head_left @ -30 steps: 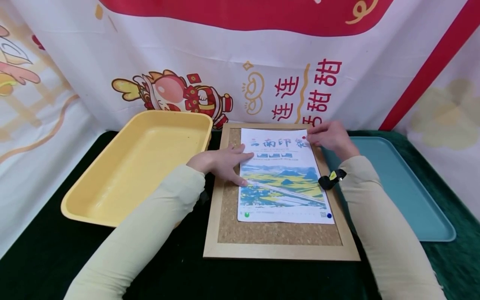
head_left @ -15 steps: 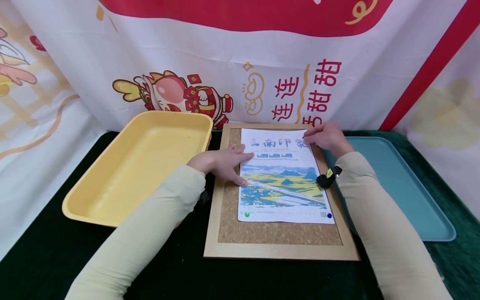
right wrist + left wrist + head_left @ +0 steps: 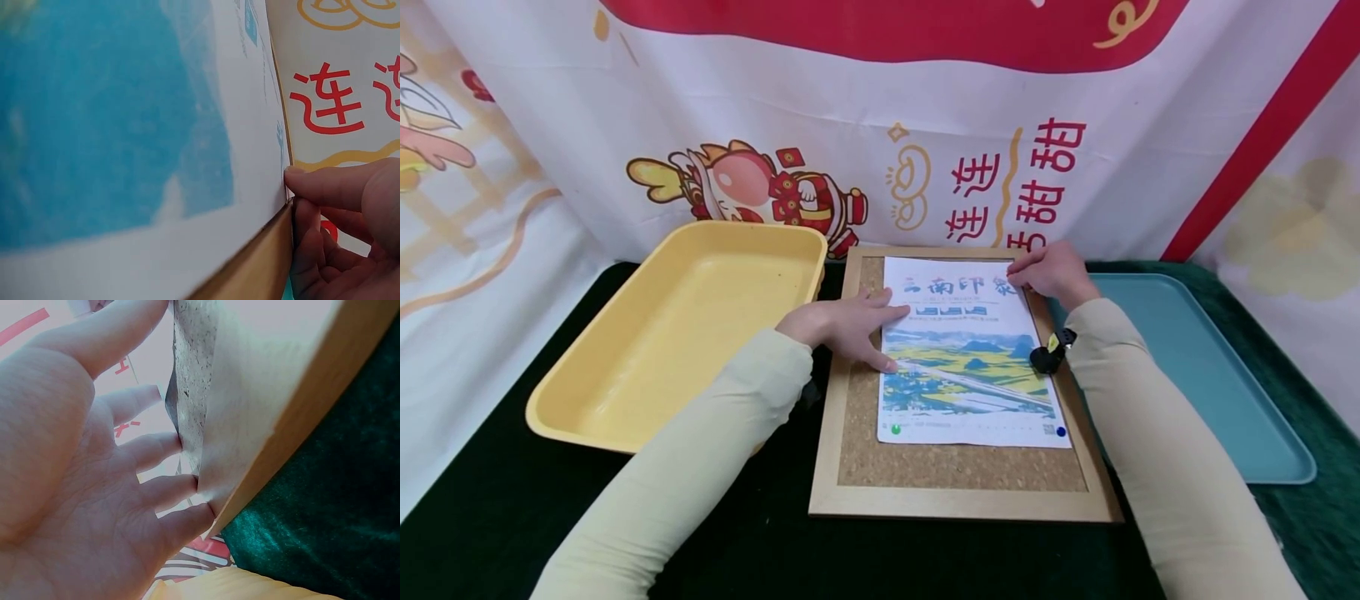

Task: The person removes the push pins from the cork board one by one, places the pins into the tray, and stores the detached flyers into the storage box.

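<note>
A printed poster (image 3: 962, 375) with a blue and yellow landscape lies on a wood-framed cork board (image 3: 940, 467). My left hand (image 3: 853, 325) has its fingers spread, resting on the poster's left edge and the frame. In the left wrist view, its fingertips reach the wooden frame (image 3: 262, 394). At the poster's upper right corner is my right hand (image 3: 1056, 275), thumb and curled fingers brought together over the spot of a red thumbtack, which they hide. In the right wrist view, the thumb (image 3: 319, 184) presses there, with curled fingers beside the frame. Green (image 3: 896, 429) and blue (image 3: 1061, 432) thumbtacks mark the lower corners.
A deep yellow tray (image 3: 677, 333) stands left of the board, partly behind my left sleeve. A flat teal tray (image 3: 1195, 375) lies on the right. Dark green cloth (image 3: 925, 558) covers the table, and a printed white curtain (image 3: 962, 108) hangs behind.
My right hand has shifted slightly left, covering the red thumbtack that showed at its fingertips one second ago. The left hand and poster have stayed in place.
</note>
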### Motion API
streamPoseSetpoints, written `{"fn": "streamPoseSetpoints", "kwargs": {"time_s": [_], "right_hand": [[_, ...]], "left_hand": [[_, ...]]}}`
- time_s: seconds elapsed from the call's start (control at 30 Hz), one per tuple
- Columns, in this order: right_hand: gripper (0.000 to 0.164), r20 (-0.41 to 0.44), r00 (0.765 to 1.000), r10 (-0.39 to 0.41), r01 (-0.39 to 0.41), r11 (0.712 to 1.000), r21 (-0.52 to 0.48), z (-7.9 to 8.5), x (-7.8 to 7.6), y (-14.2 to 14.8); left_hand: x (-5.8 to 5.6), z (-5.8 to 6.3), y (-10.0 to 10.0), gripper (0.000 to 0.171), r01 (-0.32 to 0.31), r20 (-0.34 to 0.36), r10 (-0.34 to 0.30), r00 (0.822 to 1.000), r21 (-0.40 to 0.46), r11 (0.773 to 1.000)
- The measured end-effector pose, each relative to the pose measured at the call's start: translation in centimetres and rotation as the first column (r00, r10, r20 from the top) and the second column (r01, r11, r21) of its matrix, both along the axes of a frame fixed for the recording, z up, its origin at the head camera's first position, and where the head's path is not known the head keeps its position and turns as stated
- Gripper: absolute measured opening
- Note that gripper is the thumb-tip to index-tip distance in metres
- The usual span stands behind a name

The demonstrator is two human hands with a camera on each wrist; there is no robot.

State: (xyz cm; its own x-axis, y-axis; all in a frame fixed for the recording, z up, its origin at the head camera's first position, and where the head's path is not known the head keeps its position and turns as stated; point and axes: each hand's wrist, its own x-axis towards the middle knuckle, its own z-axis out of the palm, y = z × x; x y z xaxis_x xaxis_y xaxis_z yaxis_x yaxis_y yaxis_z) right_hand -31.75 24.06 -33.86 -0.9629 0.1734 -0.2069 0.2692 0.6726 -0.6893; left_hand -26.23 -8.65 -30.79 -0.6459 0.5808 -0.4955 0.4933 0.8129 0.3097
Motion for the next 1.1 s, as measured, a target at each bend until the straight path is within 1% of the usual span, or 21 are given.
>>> {"fn": "streamPoseSetpoints", "kwargs": {"time_s": [0.53,0.73,0.93,1.1], "right_hand": [[0.025,-0.019,0.999,-0.045,0.045,0.998,0.041,-0.1,-0.2,-0.7],[0.027,0.007,0.998,-0.06,0.06,0.998,0.021,-0.1,-0.3,-0.6],[0.034,0.07,0.997,-0.022,0.023,1.0,-0.016,0.1,-0.3,0.0],[0.035,0.087,0.996,0.013,-0.009,0.999,-0.047,0.3,0.1,0.3]], "left_hand": [[0.1,0.1,0.0,0.094,-0.01,0.009,0.01,1.0,-0.005,1.0],[0.0,0.0,0.1,0.093,-0.01,0.01,0.01,1.0,-0.008,1.0],[0.0,0.1,0.0,0.093,-0.007,0.016,0.007,1.0,-0.008,1.0],[0.0,0.1,0.1,0.094,-0.004,0.014,0.004,1.0,-0.009,1.0]]}}
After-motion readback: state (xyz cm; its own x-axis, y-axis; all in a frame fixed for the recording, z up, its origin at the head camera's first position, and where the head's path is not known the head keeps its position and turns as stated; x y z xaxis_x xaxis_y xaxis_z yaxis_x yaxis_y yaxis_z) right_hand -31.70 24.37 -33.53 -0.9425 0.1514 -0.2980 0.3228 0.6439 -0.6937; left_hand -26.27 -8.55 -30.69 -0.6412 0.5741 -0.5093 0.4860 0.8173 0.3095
